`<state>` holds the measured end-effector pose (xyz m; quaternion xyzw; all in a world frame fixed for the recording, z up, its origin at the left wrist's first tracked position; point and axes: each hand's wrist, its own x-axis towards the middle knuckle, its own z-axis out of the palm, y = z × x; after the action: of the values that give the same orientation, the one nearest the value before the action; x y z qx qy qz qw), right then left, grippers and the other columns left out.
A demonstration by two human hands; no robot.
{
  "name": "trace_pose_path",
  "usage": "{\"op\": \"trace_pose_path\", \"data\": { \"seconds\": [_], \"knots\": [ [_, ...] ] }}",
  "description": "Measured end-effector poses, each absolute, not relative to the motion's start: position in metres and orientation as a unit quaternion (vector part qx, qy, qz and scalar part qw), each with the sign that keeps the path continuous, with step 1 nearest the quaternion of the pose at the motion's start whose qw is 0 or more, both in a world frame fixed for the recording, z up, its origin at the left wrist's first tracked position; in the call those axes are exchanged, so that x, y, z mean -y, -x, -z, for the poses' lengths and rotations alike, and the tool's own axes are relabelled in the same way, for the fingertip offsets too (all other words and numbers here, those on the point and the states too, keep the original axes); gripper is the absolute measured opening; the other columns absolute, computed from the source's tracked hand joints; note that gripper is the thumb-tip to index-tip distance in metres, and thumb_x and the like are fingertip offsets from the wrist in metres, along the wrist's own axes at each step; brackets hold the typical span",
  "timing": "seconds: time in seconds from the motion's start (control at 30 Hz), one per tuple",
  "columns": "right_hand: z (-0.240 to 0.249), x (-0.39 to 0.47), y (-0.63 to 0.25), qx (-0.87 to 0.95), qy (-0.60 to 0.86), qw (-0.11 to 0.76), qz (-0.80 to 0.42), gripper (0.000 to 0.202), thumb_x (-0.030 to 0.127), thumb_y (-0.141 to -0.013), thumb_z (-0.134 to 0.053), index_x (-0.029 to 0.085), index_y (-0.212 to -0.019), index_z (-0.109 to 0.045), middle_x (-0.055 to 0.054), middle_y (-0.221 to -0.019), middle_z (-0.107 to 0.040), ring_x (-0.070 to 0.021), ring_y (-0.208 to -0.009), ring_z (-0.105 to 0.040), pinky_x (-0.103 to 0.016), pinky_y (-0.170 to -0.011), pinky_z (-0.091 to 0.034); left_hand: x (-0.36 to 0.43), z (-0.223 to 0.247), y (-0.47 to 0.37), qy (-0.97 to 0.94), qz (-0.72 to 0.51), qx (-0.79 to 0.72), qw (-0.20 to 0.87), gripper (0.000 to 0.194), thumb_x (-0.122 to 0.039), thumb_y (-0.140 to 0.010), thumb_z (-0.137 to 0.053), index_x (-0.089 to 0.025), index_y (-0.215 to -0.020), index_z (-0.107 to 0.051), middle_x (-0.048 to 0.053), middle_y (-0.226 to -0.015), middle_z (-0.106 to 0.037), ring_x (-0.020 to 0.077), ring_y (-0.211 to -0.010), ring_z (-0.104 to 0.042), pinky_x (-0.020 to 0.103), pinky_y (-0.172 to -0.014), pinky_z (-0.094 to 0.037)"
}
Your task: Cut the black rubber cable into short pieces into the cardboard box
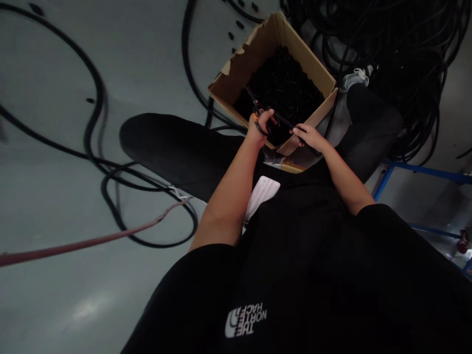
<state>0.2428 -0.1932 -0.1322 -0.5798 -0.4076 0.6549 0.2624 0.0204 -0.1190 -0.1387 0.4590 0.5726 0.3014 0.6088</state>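
Observation:
My left hand (259, 129) is closed on a pair of scissors (261, 129) with dark loops and a bit of orange at the handle. Their blades point up and left over the open cardboard box (316, 58). Just to the right, my right hand (310, 136) pinches a thin black cable (284, 120), which runs toward my left fingers. Both hands are above the near edge of the box. Inside it lies a heap of small black pieces (283, 83). Whether the blades touch the cable is too dark to tell.
A large pile of black cable coils (416, 64) lies at the upper right. Loose black cable (98, 93) and a reddish hose (92, 242) cross the floor at left. Small black bits (239, 24) lie near the box. A blue metal frame (431, 170) stands at right.

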Motion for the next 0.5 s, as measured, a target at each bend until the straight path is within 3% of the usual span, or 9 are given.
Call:
{"op": "trace_pose_path", "data": {
  "seconds": [0.1,0.3,0.5],
  "knots": [
    [0.133,0.191,-0.250,0.413,0.612,0.279,-0.614,0.080,0.106,-0.112,-0.079,0.026,-0.113,-0.074,0.005,-0.074,-0.058,-0.0170,-0.063,-0.061,-0.034,-0.064,-0.067,0.117,0.137,-0.022,-0.429,-0.307,-0.565,0.635,0.052,-0.077,-0.103,-0.089,-0.027,-0.111,-0.079,0.008,-0.097,-0.081,0.0330,-0.109,-0.088,0.043,-0.094,-0.071],
    [0.130,0.188,-0.259,0.427,0.629,0.315,-0.568,0.092,0.116,-0.106,-0.074,0.025,-0.125,-0.081,0.005,-0.075,-0.057,-0.0190,-0.067,-0.066,-0.036,-0.068,-0.069,0.123,0.141,-0.027,-0.474,-0.197,-0.580,0.632,0.036,-0.044,-0.089,-0.096,-0.026,-0.117,-0.079,0.004,-0.094,-0.077,0.0295,-0.106,-0.083,0.044,-0.107,-0.071],
    [0.140,0.189,-0.264,0.438,0.622,0.309,-0.570,0.093,0.116,-0.103,-0.077,0.025,-0.124,-0.082,0.005,-0.075,-0.054,-0.0187,-0.069,-0.063,-0.035,-0.070,-0.065,0.124,0.143,-0.020,-0.552,-0.107,-0.577,0.592,0.033,-0.038,-0.088,-0.101,-0.025,-0.100,-0.073,0.007,-0.090,-0.074,0.0389,-0.113,-0.082,0.055,-0.116,-0.068]
  ]
}}
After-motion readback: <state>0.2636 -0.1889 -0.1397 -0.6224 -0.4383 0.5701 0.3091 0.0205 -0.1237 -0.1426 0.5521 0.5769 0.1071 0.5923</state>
